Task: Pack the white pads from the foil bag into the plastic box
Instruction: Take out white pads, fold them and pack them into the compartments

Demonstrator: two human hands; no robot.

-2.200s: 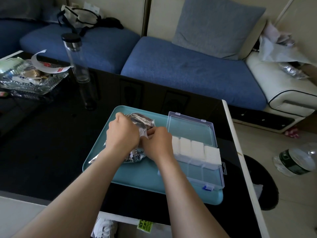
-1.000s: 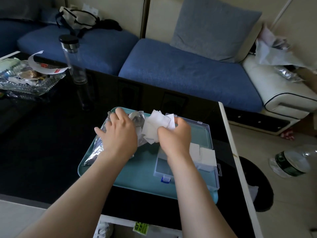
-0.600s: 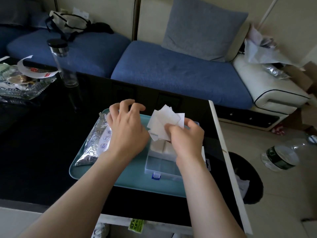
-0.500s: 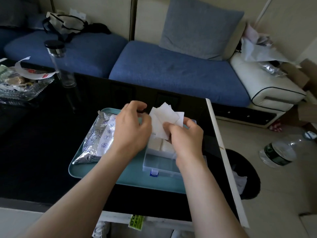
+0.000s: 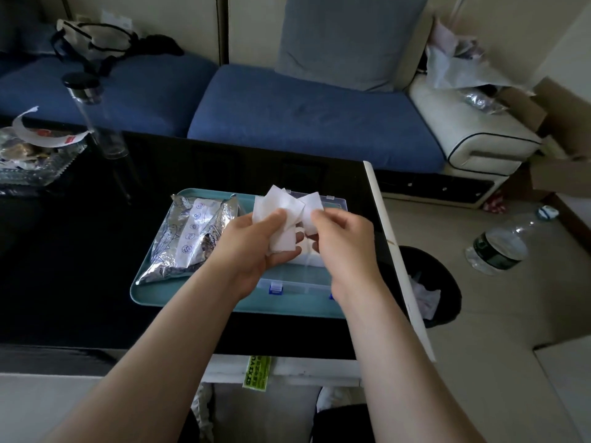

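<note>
— Where are the pads now?
— Out of the foil bag (image 5: 188, 235), which lies let go on the left half of the teal tray (image 5: 179, 295). A loose bunch of white pads (image 5: 273, 203) is held above the tray's right half, over the open plastic box (image 5: 297, 282).
— And the hands?
— The left hand (image 5: 251, 246) has left the bag and joined in. Its thumb and fingers pinch the bunch, and so does the right hand (image 5: 345, 243). Squaring the pads probably comes next, then lowering them in.

A home living room: a blue sofa (image 5: 303, 123) with a grey cushion (image 5: 348, 39) behind a glossy black coffee table (image 5: 80, 266)
</note>
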